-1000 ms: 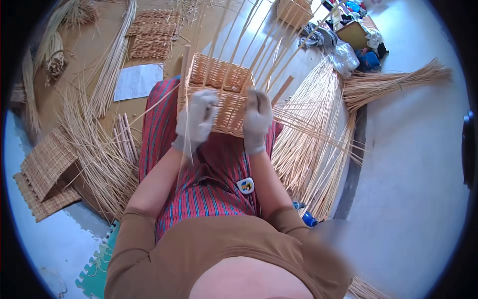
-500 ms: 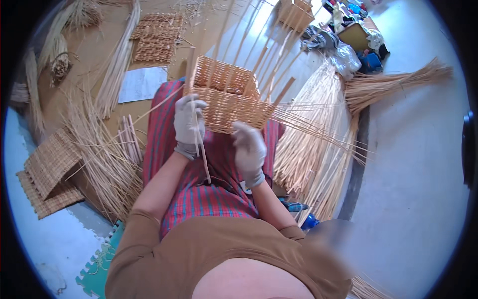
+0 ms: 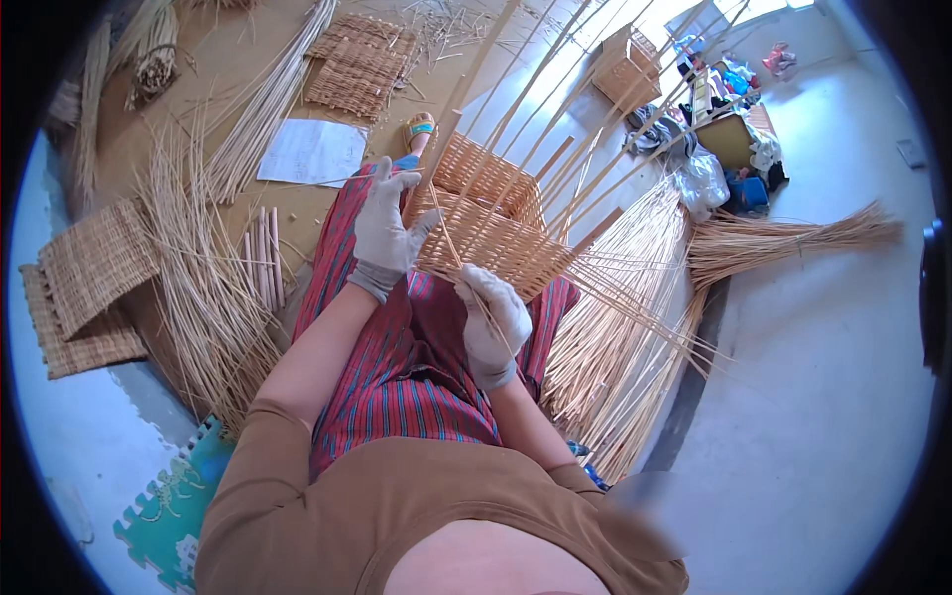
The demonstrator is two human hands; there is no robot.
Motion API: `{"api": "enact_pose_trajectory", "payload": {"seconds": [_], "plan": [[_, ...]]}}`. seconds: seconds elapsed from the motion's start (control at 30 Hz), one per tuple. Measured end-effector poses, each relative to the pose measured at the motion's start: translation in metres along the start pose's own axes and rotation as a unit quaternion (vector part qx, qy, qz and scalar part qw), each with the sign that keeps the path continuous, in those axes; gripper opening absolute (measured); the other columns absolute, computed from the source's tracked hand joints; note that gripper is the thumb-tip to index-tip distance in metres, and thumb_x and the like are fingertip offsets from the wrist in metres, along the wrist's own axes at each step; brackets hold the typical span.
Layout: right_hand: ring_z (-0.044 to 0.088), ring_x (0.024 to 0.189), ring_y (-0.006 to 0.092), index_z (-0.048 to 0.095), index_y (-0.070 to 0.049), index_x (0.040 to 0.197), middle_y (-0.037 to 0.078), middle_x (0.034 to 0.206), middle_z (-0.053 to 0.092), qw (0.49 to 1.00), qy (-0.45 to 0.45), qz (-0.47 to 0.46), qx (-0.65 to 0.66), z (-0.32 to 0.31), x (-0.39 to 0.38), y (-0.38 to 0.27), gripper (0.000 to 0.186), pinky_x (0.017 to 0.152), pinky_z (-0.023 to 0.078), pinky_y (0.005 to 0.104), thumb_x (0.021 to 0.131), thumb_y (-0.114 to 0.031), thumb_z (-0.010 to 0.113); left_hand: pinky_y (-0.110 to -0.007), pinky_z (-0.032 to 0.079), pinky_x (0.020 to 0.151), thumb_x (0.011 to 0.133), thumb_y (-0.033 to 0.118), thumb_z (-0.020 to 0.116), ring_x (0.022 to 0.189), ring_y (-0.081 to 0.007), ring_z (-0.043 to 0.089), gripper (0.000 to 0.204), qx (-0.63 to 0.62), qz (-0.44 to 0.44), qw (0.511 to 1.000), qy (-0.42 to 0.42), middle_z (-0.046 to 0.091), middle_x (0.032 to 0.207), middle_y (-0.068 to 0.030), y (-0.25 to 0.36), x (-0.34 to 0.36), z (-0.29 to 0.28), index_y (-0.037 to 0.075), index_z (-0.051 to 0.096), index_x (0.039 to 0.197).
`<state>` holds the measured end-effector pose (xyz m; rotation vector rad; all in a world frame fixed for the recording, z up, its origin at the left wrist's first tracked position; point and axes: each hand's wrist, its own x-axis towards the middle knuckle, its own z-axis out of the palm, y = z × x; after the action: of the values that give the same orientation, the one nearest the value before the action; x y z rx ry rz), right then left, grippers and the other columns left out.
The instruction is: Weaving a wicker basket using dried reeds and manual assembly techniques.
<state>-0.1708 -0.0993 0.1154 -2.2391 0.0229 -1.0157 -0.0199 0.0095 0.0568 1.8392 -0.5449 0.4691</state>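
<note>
A half-woven basket (image 3: 491,223) is propped on the lap, long stakes sticking up and away. The gloved left hand (image 3: 385,230) is spread open against its near edge. A thin reed (image 3: 448,243) is pinched in the closed right hand (image 3: 493,319), just below the basket. Loose reeds (image 3: 203,288) are scattered on the floor.

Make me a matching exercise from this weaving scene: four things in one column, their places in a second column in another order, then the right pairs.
Things:
1. half-woven basket
2. white sheet of paper
3. flat woven mats
4. left hand

Places:
A. on the floor at the far left
B. raised, fingers spread, at the basket's left edge
C. on the person's lap, stakes sticking up
D. on the brown floor beyond the knees

Pairs: 1-C, 2-D, 3-A, 4-B
</note>
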Motion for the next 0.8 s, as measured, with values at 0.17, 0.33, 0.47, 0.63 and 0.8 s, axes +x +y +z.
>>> {"api": "enact_pose_trajectory", "payload": {"seconds": [0.17,0.33,0.47,0.63,0.8], "plan": [[0.073,0.091,0.0215,0.074,0.0,0.104,0.012,0.101,0.075,0.995,0.027,0.059,0.07,0.005,-0.006,0.004,0.022,0.084,0.058,0.0318,0.083,0.005,0.076,-0.047,0.042,0.111,0.08,0.03,0.085,0.142,-0.0407,0.043,0.056,0.017,-0.002,1.0,0.009,0.061,0.132,-0.0179,0.0,0.0,0.003,0.009,0.058,0.125],[0.072,0.095,0.0217,0.073,0.001,0.107,0.014,0.103,0.074,0.997,-0.001,0.006,0.071,0.0,-0.001,0.014,0.02,0.086,0.058,0.0322,0.087,0.005,0.073,-0.047,0.046,0.107,0.079,0.03,0.085,0.135,-0.0387,0.051,0.052,0.016,0.015,1.0,0.015,0.063,0.13,-0.0177,-0.005,0.001,0.004,0.011,0.06,0.119],[0.071,0.101,0.026,0.07,0.002,0.108,0.018,0.109,0.073,0.984,0.021,0.085,0.153,-0.001,-0.01,0.023,0.015,0.089,0.057,0.0349,0.094,0.004,0.065,-0.045,0.045,0.109,0.081,0.025,0.084,0.136,-0.0375,0.051,0.047,0.014,0.014,1.0,0.009,0.063,0.131,-0.017,-0.002,0.003,0.002,0.011,0.061,0.12],[0.072,0.103,0.0305,0.069,-0.001,0.112,0.019,0.115,0.072,0.983,-0.133,-0.047,0.117,0.01,0.004,-0.014,0.029,0.089,0.056,0.0368,0.086,0.01,0.063,-0.045,0.045,0.108,0.089,0.039,0.076,0.134,-0.0369,0.052,0.047,0.017,0.028,0.999,0.017,0.066,0.127,-0.0161,-0.007,-0.001,-0.002,0.01,0.061,0.122],[0.07,0.095,0.0326,0.07,-0.012,0.11,0.012,0.113,0.071,0.973,-0.196,-0.091,0.082,0.067,0.049,-0.019,0.033,0.08,0.055,0.0403,0.079,-0.002,0.066,-0.033,0.05,0.096,0.101,0.026,0.063,0.115,-0.0236,0.064,0.025,-0.258,-0.077,0.962,0.047,0.069,0.116,-0.014,-0.033,-0.001,0.021,0.004,0.066,0.113]]}}
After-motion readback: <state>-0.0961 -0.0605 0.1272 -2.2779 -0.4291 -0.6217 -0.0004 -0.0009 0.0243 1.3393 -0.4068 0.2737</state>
